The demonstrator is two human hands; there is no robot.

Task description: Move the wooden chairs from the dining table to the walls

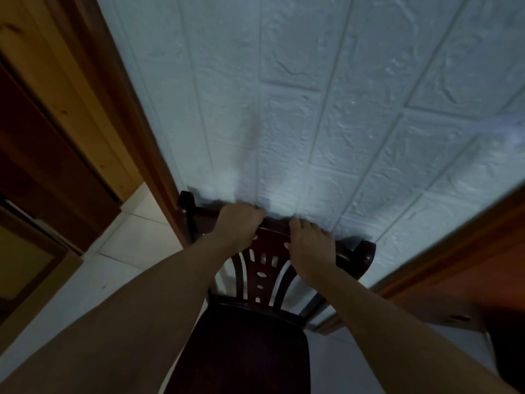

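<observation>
A dark, reddish-brown wooden chair stands at 6 o'clock of the view, its back toward the wall and its top rail close against it. The backrest has a carved central splat pierced with small oval and rectangular cut-outs, flanked by curved slats, and rounded knobs cap the two back posts. The seat is a dark, matte pad that runs from the backrest down toward the bottom edge, where it is cut off; the chair's legs are hidden.

The left hand is curled over the top rail left of centre, fingers wrapped over its far edge. The right hand clasps the rail just right of centre, thumb on the near face. Both bare forearms stretch in from the bottom corners.

The wall is white, embossed with a rough brick-like relief. A brown wooden door frame runs along it at 10 o'clock, and another wooden frame at 4 o'clock. The floor is pale tile. The light is dim, and the far right edge is dark and hard to make out.
</observation>
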